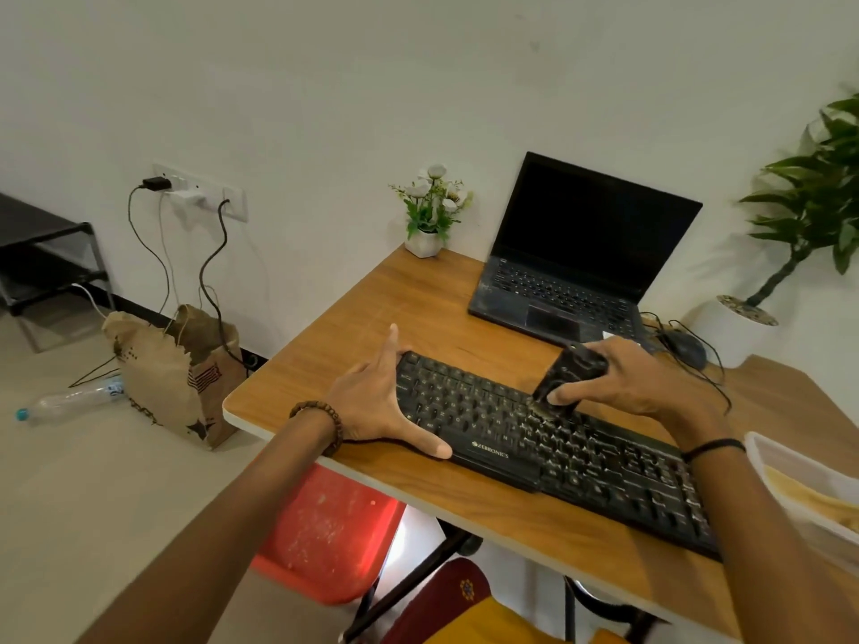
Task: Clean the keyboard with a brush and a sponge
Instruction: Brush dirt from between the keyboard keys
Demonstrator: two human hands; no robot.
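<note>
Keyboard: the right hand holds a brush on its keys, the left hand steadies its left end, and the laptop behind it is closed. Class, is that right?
Not quite. The head view shows the laptop open, screen dark. The rest holds: the right hand has the brush on the keyboard, the left hand steadies its end.
</note>
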